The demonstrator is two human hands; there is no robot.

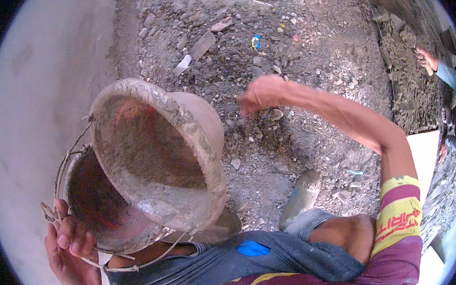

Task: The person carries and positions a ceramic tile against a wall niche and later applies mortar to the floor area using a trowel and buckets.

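Two mortar-crusted buckets hang together in front of me at the left. The nearer-facing bucket (152,152) is tilted with its mouth toward me, its inside coated grey over reddish patches. Partly behind and below it is the second bucket (103,199), also tilted, with a dark reddish inside. My left hand (72,248) is at the lower left, its fingers curled round the thin rope-like bucket handles (68,165). Beyond the buckets' right side, my right hand (264,94) is closed in a fist above the ground, slightly blurred, with nothing showing from it.
Rough ground with stones and rubble (326,54) spreads ahead. A smooth pale wall (38,101) rises along the left. Flat broken pieces (203,45) lie near the wall. At the far right, another person's hand (427,60) is over a dark, rough strip. My boot (301,196) stands below centre.
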